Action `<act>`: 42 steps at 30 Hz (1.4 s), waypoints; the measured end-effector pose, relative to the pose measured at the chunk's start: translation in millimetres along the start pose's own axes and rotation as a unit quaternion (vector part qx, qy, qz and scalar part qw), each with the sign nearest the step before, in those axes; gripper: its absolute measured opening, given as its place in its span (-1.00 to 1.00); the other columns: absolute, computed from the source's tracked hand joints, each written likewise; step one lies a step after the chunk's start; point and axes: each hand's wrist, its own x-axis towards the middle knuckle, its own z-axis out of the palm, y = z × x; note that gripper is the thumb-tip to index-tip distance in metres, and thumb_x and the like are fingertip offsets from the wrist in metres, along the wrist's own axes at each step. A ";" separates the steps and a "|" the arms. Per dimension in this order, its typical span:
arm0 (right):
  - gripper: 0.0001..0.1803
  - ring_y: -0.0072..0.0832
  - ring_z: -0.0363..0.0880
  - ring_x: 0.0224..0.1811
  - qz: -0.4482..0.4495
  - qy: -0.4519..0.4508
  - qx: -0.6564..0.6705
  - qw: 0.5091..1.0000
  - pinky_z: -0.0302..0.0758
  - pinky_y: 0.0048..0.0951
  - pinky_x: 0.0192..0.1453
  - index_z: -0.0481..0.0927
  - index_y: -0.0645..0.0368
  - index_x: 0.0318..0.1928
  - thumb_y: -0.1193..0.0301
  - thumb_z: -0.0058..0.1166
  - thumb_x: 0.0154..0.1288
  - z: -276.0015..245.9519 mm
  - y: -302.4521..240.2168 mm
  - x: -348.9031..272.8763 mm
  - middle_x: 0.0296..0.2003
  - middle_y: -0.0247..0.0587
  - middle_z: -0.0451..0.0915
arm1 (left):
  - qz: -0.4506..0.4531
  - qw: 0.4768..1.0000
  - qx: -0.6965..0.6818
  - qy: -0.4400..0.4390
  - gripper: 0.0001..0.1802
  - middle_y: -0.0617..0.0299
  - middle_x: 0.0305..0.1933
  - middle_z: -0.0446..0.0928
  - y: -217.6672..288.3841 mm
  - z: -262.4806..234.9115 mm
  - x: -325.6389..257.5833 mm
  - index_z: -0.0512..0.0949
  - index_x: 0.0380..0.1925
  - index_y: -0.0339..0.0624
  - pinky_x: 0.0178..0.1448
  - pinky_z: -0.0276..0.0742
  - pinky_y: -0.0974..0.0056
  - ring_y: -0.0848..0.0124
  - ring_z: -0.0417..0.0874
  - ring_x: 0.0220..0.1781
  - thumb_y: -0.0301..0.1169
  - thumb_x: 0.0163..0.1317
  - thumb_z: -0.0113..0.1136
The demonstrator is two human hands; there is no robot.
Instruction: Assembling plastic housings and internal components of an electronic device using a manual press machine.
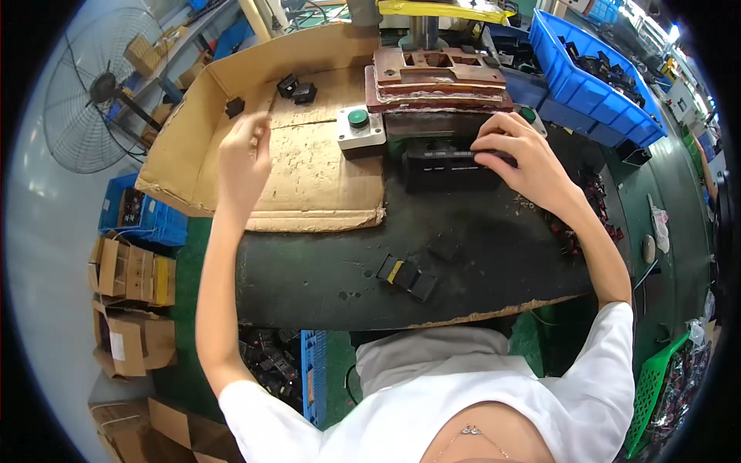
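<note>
My right hand (519, 154) rests on a black plastic part (448, 166) that lies on the dark bench just in front of the press die (436, 77); the fingers press on its top right end. My left hand (243, 154) hovers over the flat cardboard sheet (316, 177), fingers loosely apart, holding nothing that I can see. Small black parts (297, 89) lie on the cardboard beyond that hand, and another (235, 106) near its left wall. A grey button box with a green button (359, 127) sits between my hands.
A few small black pieces (407, 275) lie near the bench's front edge. A blue bin (594, 73) of black parts stands at the back right. Cardboard boxes (131, 270) and a floor fan (96, 89) are on the left; a green crate (652, 386) at lower right.
</note>
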 end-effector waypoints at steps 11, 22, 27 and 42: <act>-0.72 -0.18 0.56 -0.26 -0.107 0.118 -0.067 0.985 0.48 -0.36 -0.24 0.55 0.15 -0.17 0.59 0.07 0.03 3.8 5.0 11.6 -0.26 -0.17 0.59 | -0.341 0.917 0.146 -0.147 -0.26 -0.19 0.08 0.41 -125.9 119.5 137.7 0.49 -0.04 -0.29 0.16 0.38 0.05 0.01 0.43 0.15 0.21 0.14 -0.10; -0.71 -0.14 0.57 -0.31 -0.074 0.072 -0.067 0.992 0.50 -0.31 -0.14 0.64 0.17 -0.24 0.22 0.02 0.24 15.6 100.1 86.4 -0.35 -0.05 0.62 | -0.312 0.945 -0.057 -0.077 -0.50 0.14 -0.47 0.56 -130.0 127.6 131.3 0.61 -0.36 -0.32 -0.45 0.54 0.34 0.41 0.57 -0.42 -0.05 -0.08 0.29; -0.72 -0.21 0.58 -0.30 -0.065 0.054 -0.020 0.996 0.50 -0.37 -0.11 0.66 0.22 -0.32 0.24 0.10 0.17 16.3 101.8 100.7 -0.34 -0.10 0.63 | -0.283 0.944 -0.170 -0.002 -0.66 0.19 -0.35 0.54 -126.0 100.1 129.2 0.50 -0.27 -0.28 -0.27 0.41 0.41 0.49 0.49 -0.36 -0.28 0.02 0.28; -0.65 -0.26 0.57 -0.31 -0.011 0.143 -0.142 0.979 0.49 -0.35 -0.18 0.66 0.15 -0.31 0.11 0.11 0.14 16.0 91.3 83.4 -0.38 -0.13 0.62 | 0.048 0.893 -0.427 -0.135 -0.54 0.15 -0.06 0.53 69.3 111.8 120.7 0.42 0.03 -0.27 0.07 0.43 0.40 0.49 0.53 -0.04 -0.59 0.07 0.21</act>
